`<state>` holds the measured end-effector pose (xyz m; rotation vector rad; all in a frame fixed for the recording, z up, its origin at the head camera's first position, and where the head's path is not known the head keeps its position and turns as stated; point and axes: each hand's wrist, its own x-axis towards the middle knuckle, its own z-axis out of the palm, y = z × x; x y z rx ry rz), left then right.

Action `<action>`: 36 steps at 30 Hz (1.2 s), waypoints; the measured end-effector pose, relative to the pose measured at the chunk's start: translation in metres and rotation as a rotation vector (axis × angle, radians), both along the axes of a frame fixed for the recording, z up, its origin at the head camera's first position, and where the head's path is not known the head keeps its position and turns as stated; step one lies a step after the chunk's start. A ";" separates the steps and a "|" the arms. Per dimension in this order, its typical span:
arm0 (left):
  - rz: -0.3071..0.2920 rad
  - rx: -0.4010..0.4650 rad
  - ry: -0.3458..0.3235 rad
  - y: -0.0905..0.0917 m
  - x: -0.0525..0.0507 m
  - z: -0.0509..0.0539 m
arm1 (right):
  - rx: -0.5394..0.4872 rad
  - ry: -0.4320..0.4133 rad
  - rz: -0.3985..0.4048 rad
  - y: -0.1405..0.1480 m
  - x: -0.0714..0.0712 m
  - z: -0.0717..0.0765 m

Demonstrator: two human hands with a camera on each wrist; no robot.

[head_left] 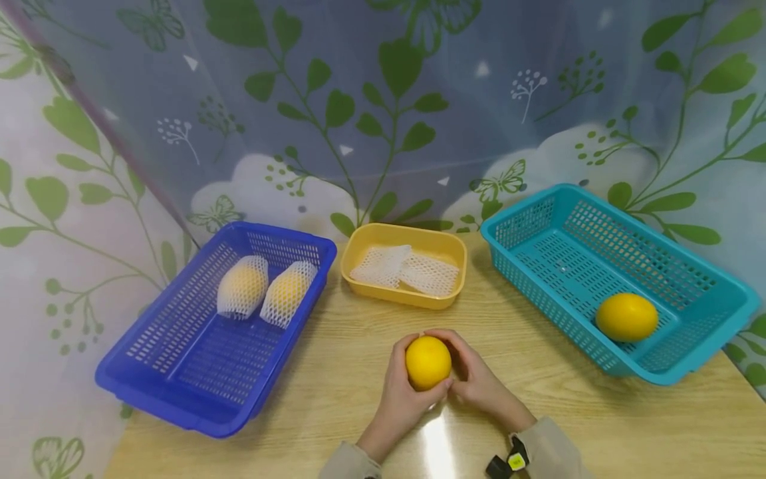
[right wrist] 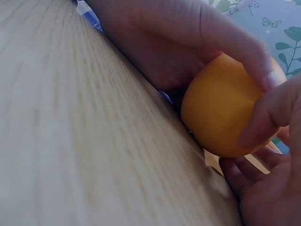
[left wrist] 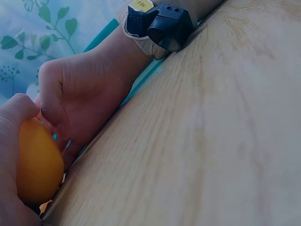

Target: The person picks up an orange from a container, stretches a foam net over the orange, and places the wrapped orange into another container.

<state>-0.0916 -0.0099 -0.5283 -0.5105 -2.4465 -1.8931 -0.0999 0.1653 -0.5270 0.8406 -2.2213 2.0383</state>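
Note:
Both hands hold a round, smooth yellow fruit (head_left: 427, 362) just above the wooden table, near its front middle. My left hand (head_left: 404, 398) grips its left side, the thumb across the near face. From the right, my right hand (head_left: 479, 382) curls about the same fruit, fingers at the far side and thumb low in front. In the right wrist view, the right thumb touches the fruit (right wrist: 218, 110) and the fingertips lie beneath it. The left wrist view shows the fruit (left wrist: 40, 165) between both hands; its far side is hidden.
A blue basket (head_left: 179, 426) on the left holds two yellow fruits in white foam nets (head_left: 242, 289). Behind the hands, a small yellow tray (head_left: 403, 299) contains white foam nets (head_left: 431, 274). A teal basket (head_left: 538, 299) on the right holds one bare yellow fruit (head_left: 627, 317).

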 end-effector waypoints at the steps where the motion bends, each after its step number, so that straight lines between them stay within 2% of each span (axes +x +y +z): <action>1: -0.002 0.002 -0.003 0.000 0.000 0.000 | -0.006 -0.002 0.003 0.000 0.000 0.001; 12: -0.025 0.031 -0.007 0.000 -0.001 0.000 | -0.080 -0.037 -0.020 0.001 0.000 0.000; 19: -0.034 0.038 -0.030 -0.001 -0.001 0.001 | -0.129 -0.008 -0.021 0.002 0.000 0.001; 36: -0.020 0.030 -0.043 0.000 0.000 0.002 | -0.128 -0.033 -0.069 0.002 -0.001 0.004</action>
